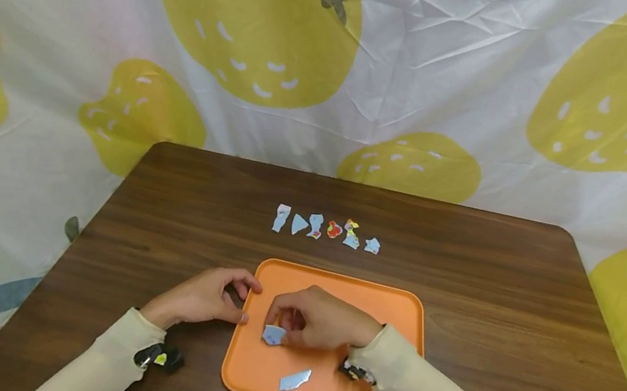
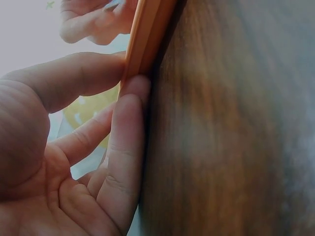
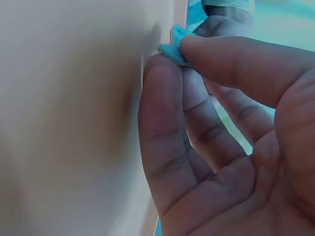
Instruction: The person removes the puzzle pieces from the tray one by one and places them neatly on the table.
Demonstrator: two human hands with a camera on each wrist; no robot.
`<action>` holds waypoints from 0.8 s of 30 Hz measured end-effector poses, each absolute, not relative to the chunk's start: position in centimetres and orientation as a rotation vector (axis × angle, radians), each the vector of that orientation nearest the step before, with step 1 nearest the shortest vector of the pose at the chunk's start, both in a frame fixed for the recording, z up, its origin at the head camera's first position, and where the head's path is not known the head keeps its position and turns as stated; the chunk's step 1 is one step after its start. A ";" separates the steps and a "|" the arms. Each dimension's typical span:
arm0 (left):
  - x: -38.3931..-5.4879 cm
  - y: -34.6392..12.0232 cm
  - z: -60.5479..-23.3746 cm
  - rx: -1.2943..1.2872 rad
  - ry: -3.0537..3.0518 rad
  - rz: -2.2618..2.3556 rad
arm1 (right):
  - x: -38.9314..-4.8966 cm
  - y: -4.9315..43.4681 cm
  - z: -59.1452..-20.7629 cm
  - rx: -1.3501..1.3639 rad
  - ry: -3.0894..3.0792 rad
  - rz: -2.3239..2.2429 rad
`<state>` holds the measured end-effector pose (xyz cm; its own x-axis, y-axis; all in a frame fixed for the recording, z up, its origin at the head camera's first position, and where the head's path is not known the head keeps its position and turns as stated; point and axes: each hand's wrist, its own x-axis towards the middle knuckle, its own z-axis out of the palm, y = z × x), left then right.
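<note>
In the head view my right hand (image 1: pixel 321 320) is over the left part of the orange tray (image 1: pixel 383 297). Thumb and index finger pinch a small light-blue puzzle piece (image 1: pixel 273 335), irregular in outline, with faint darker print. The right wrist view shows this puzzle piece (image 3: pixel 172 49) between the fingertips, close to the tray surface. At the tray's left rim is my left hand (image 1: pixel 205 298); its thumb and fingers hold the rim (image 2: pixel 147 39) in the left wrist view. Another pale blue-grey piece (image 1: pixel 294 380) lies flat on the tray near its front edge.
Behind the tray, a row of several small irregular printed pieces lies on the dark wooden table (image 1: pixel 493 306), among them a red one (image 1: pixel 335 230) and a pale triangular one (image 1: pixel 299 224). A white curtain (image 1: pixel 435 51) with yellow fruit print hangs behind the table.
</note>
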<state>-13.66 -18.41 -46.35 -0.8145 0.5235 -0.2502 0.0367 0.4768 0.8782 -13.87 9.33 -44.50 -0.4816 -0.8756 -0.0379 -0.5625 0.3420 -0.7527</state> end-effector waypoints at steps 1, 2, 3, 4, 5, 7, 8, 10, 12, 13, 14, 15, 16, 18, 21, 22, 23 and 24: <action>-13.7 -18.4 -46.3 0.468 2.232 1.313 | -13.9 9.4 -44.4 -1.252 2.168 -0.969; -13.7 -18.4 -46.3 0.469 2.234 1.314 | -13.9 9.4 -44.4 -1.245 2.163 -0.978; -13.7 -18.4 -46.4 0.474 2.236 1.314 | -14.0 9.5 -44.3 -1.239 2.158 -0.987; -13.8 -18.4 -46.4 0.476 2.239 1.312 | -14.0 9.5 -44.3 -1.231 2.152 -0.996; -13.8 -18.4 -46.4 0.483 2.238 1.315 | -14.0 9.5 -44.3 -1.224 2.149 -1.006; -13.8 -18.4 -46.6 0.483 2.247 1.304 | -14.0 9.6 -44.3 -1.206 2.144 -1.027; -13.8 -18.3 -46.7 0.476 2.248 1.301 | -14.0 9.6 -44.4 -1.200 2.144 -1.034; -13.7 -18.3 -46.8 0.460 2.249 1.292 | -14.0 9.7 -44.4 -1.187 2.147 -1.047; -13.7 -18.2 -46.8 0.447 2.250 1.286 | -14.1 9.9 -44.4 -1.174 2.160 -1.063; -13.7 -18.2 -46.9 0.441 2.248 1.286 | -14.1 10.0 -44.4 -1.166 2.168 -1.068; -13.7 -18.2 -46.9 0.440 2.247 1.288 | -14.1 10.1 -44.3 -1.163 2.175 -1.077; -13.7 -18.2 -46.8 0.441 2.248 1.289 | -14.1 10.2 -44.2 -1.156 2.178 -1.093; -13.7 -18.2 -46.8 0.441 2.249 1.292 | -14.2 10.4 -44.2 -1.147 2.180 -1.109; -13.7 -18.2 -46.8 0.443 2.251 1.296 | -14.3 10.6 -43.9 -1.127 2.179 -1.138; -13.6 -18.3 -46.7 0.442 2.256 1.296 | -14.4 10.9 -43.6 -1.076 2.161 -1.191; -13.6 -18.3 -46.7 0.447 2.257 1.296 | -14.5 11.0 -43.5 -1.057 2.155 -1.206; -13.7 -18.3 -46.7 0.453 2.257 1.295 | -14.5 11.1 -43.5 -1.037 2.149 -1.226; -13.7 -18.3 -46.7 0.454 2.259 1.292 | -14.5 11.2 -43.4 -1.015 2.142 -1.245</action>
